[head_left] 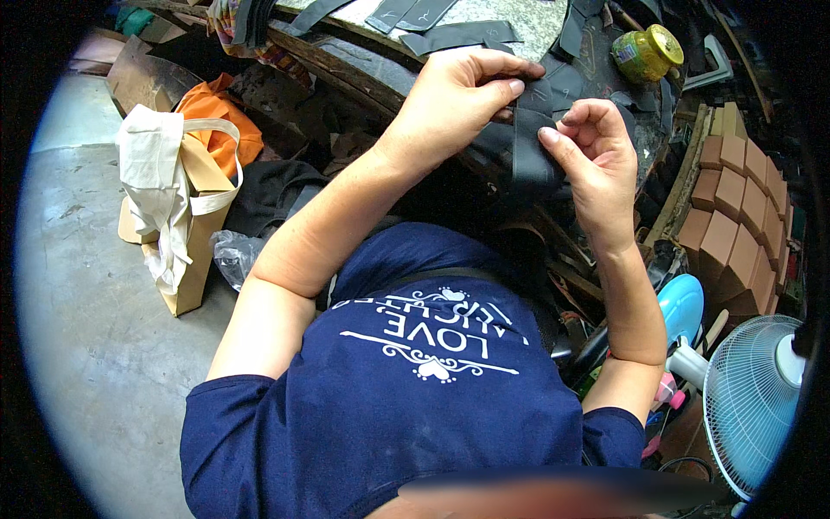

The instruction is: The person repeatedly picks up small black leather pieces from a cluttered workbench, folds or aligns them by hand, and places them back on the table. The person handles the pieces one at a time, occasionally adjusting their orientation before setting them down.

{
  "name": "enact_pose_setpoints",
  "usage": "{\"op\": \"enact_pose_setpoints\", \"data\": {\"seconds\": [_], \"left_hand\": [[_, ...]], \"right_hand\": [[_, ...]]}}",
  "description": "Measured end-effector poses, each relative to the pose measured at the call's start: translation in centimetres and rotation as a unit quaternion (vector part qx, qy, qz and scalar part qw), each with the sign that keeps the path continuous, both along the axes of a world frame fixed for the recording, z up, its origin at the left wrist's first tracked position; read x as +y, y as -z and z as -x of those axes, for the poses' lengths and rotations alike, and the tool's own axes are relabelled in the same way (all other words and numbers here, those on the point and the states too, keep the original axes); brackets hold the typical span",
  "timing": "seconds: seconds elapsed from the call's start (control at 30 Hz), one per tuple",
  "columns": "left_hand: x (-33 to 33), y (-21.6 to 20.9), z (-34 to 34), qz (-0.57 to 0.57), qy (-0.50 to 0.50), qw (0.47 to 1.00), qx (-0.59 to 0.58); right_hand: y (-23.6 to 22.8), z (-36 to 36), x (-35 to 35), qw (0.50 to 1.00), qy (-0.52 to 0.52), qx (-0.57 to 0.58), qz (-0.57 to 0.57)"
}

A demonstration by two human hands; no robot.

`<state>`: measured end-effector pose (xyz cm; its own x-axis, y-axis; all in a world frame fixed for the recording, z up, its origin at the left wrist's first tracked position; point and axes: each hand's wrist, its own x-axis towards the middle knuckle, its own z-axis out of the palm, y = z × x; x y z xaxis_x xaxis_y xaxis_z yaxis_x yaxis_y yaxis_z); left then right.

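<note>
Both of my hands work on a black leather strip (pixel 529 147) that hangs down over the front edge of the workbench (pixel 346 65). My left hand (pixel 458 95) pinches the strip's upper end between thumb and fingers. My right hand (pixel 588 156) grips the strip's right side, its thumb pressed against the leather. More black cut leather pieces (pixel 458 35) lie flat on the bench top behind my hands. My dark blue shirt fills the lower middle of the view.
A yellow-lidded jar (pixel 647 52) stands at the bench's far right. Brown blocks (pixel 735 208) are stacked at the right, above a white and blue fan (pixel 748 398). A paper bag with white cloth (pixel 177 208) and an orange cloth (pixel 220 117) sit on the concrete floor at left.
</note>
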<state>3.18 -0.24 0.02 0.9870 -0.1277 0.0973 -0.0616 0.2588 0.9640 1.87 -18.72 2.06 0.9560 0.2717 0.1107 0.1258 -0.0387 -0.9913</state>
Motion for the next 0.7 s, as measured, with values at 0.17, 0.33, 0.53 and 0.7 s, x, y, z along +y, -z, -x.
{"op": "enact_pose_setpoints", "data": {"seconds": [0.17,0.33,0.53,0.7], "left_hand": [[0.01,-0.11,0.09,-0.005,0.0,1.0,-0.007],[-0.01,-0.17,0.05,0.019,0.014,1.0,0.002],[0.31,-0.15,-0.01,-0.022,0.042,0.999,0.013],[0.25,-0.35,0.14,-0.012,0.037,0.999,-0.01]], "right_hand": [[0.13,-0.11,-0.04,1.0,0.004,-0.002,-0.002],[0.32,-0.3,-0.13,1.0,0.007,0.002,0.006],[0.4,-0.29,-0.25,1.0,0.002,0.005,-0.016],[0.37,-0.36,-0.16,1.0,0.006,0.015,-0.004]]}}
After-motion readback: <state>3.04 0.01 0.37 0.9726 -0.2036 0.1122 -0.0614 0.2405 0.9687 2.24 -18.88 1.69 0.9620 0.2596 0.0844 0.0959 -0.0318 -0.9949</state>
